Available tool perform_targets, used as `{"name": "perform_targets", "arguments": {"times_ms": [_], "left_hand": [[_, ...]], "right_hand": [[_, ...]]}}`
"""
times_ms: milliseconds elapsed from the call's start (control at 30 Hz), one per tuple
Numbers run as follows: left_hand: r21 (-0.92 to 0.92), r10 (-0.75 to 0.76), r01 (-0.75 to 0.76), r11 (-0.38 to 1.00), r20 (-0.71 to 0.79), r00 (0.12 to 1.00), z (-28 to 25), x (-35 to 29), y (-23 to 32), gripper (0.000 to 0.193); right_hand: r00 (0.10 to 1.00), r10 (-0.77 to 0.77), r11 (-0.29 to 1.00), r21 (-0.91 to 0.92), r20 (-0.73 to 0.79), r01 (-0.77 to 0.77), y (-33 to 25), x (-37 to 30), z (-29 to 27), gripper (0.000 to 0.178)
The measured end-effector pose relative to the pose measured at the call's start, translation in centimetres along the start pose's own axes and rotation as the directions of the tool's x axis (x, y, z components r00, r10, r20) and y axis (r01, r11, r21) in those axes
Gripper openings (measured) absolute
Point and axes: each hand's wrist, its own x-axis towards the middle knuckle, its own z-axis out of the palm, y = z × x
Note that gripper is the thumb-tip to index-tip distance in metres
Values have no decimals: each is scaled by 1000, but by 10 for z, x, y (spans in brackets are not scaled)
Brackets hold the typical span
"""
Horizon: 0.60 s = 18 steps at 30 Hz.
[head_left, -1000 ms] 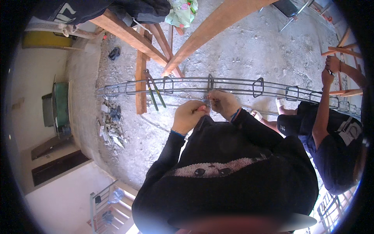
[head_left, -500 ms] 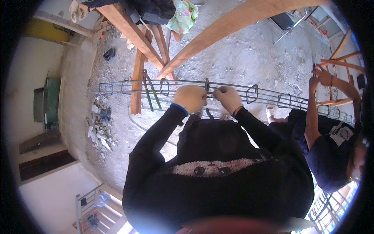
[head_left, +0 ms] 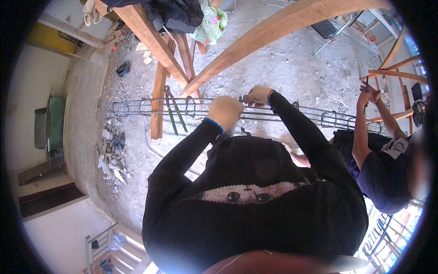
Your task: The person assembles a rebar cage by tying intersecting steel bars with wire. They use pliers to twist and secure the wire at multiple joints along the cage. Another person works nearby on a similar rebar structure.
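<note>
A long, narrow rebar cage [head_left: 278, 110], made of thin steel bars with square stirrups, runs across in front of me. My left hand [head_left: 225, 113], in a cream knit glove with a blue cuff, is closed at the cage's bars, its fingertips hidden. Just right of it, my right hand [head_left: 258, 96], gloved alike, is closed with its fingers at a stirrup near the upper bars. What either hand pinches is too small to see. Long pincers [head_left: 172, 112] with green handles hang on the cage left of my hands, jaws up.
Wooden trestle legs [head_left: 157, 98] stand at the cage's left part, and a curved-looking beam [head_left: 255, 39] slants above. Rubble [head_left: 112, 155] lies on the floor at left. At right, a co-worker [head_left: 378, 160] in dark clothes raises both hands beside the cage. A black chair [head_left: 326, 29] stands far off.
My right hand has moved up and slightly left, over the cage's far bars, to the stirrup. My left hand stays close by. The co-worker's hands have shifted slightly.
</note>
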Motion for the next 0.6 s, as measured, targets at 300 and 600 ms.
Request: {"name": "perform_targets", "arguments": {"times_ms": [300, 600], "left_hand": [[-59, 12, -6, 998, 89, 996, -14, 4, -14, 17], [-170, 16, -12, 985, 18, 1000, -28, 1, -32, 19]], "right_hand": [[963, -124, 992, 46, 239, 117, 31, 36, -3, 22], [988, -45, 979, 204, 147, 14, 10, 17, 0, 25]]}}
